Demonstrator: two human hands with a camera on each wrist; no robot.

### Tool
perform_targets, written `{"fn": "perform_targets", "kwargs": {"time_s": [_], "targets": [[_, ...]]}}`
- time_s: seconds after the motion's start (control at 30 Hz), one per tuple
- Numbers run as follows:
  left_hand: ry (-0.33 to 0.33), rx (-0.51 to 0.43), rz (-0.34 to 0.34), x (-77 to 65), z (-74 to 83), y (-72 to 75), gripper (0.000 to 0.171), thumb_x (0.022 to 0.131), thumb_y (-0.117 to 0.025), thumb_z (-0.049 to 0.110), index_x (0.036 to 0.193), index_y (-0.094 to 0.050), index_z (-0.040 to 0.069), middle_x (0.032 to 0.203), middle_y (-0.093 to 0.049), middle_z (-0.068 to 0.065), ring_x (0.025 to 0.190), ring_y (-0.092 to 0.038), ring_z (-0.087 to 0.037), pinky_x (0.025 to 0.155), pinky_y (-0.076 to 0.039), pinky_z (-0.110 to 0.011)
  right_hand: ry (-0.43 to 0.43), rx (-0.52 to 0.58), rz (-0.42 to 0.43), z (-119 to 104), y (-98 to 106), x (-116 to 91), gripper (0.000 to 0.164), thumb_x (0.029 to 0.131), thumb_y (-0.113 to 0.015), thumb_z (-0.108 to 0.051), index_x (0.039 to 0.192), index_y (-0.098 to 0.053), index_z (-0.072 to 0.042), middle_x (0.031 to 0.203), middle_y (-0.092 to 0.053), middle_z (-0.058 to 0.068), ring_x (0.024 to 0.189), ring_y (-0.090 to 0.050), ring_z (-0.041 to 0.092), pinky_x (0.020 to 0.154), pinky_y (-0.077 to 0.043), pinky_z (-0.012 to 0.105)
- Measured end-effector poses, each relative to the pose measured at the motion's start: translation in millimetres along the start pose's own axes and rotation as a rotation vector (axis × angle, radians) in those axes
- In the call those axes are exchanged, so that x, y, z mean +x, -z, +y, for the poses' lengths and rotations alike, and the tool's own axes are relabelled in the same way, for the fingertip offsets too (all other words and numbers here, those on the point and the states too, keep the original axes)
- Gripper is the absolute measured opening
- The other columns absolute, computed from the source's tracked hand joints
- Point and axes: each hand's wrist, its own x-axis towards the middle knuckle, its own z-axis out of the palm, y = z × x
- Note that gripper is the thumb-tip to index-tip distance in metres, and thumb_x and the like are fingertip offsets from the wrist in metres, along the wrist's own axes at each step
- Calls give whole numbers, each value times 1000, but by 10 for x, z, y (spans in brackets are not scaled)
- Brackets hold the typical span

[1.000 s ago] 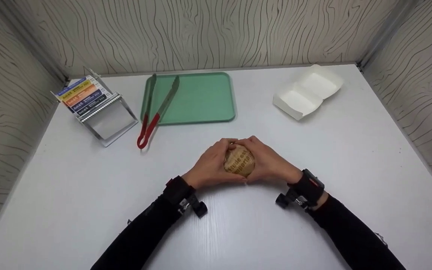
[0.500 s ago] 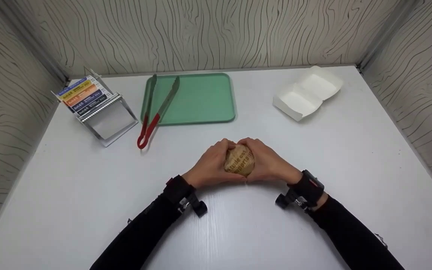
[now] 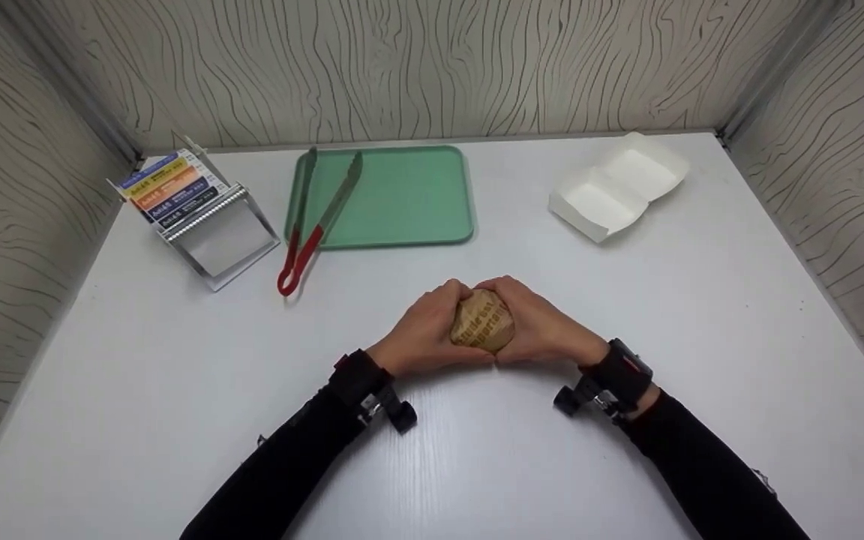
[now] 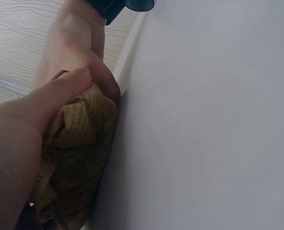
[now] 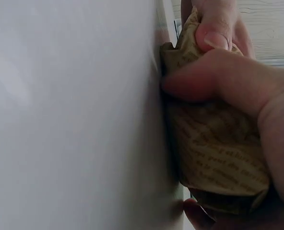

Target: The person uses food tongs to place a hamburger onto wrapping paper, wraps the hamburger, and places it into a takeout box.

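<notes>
A round, paper-wrapped burger [image 3: 483, 321] sits at the middle of the white table, its brown wrapper printed with darker lettering. My left hand [image 3: 424, 330] curls around its left side and my right hand [image 3: 541, 322] around its right. The two thumbs meet along the near side, while the fingertips come close together at the far side. In the left wrist view the wrapper [image 4: 82, 124] shows folds and creases under a thumb, low against the tabletop. From the right wrist, the printed paper [image 5: 218, 148] bulges below the right thumb; the burger's underside is hidden.
Behind lies a green tray [image 3: 409, 195], with red-handled tongs [image 3: 312, 240] lying partly across its left side. An opened white clamshell box [image 3: 619, 187] stands at the back right. At the back left is a metal stand [image 3: 226, 232] holding printed, coloured strips [image 3: 169, 191].
The fingers at the far side have shifted slightly, and more of the wrapper's top shows. Its lettering appears slightly turned. Both hands stay around the burger in the same place.
</notes>
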Motion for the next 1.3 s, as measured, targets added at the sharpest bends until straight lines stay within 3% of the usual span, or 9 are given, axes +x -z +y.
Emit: {"fn": "perform_targets", "kwargs": {"time_s": [0.13,0.37,0.63,0.8,1.0,1.17,1.3], "targets": [[8,38,3,0,-3,-9,79,74,-90,53,128,-49,12,106,-57,1,96,-53,-15,81,-43,-31,26,5,-19,18,25,-18,95,63,-99,-23,143,-48,-9,131,-54,9,115,-53,22,101,-47,44],[29,41,-9,-22,-2,-19,82,78,-88,52,135,-46,12,113,-57,0,100,-52,-16,84,-43,-32,8,17,-51,17,61,-31,116,61,-102,-33,156,-39,-14,136,-53,2,119,-51,19,104,-45,45],[33,64,-16,-18,-22,-17,83,79,-87,54,136,-45,11,109,-56,0,95,-51,-16,79,-41,-31,8,-131,-4,-50,-8,-22,122,58,-102,-45,158,-39,-15,143,-46,5,121,-54,23,100,-50,46],[25,59,-6,-18,-37,-16,82,79,-88,52,136,-45,10,111,-58,-2,96,-52,-17,80,-43,-32,37,-186,8,-68,-23,-11,113,62,-100,-46,155,-43,-16,126,-52,5,111,-52,20,92,-51,41],[27,47,3,-4,-38,-26,86,76,-91,48,136,-46,8,116,-60,-5,100,-55,-18,84,-45,-33,74,-224,13,-79,-21,1,100,69,-97,-37,151,-46,-13,121,-52,7,107,-52,21,88,-51,39],[19,38,-89,-31,-33,50,94,76,-89,56,142,-42,9,121,-57,-2,105,-55,-16,89,-47,-32,86,-225,19,-65,-30,-11,100,67,-97,-37,150,-47,-11,119,-54,8,105,-53,21,87,-51,40],[12,12,-168,-64,-53,134,93,80,-87,52,147,-37,11,127,-55,-2,112,-55,-15,95,-48,-32,80,-201,22,-59,-36,-14,99,68,-96,-42,149,-48,-13,119,-55,6,105,-53,19,86,-50,40]]}}
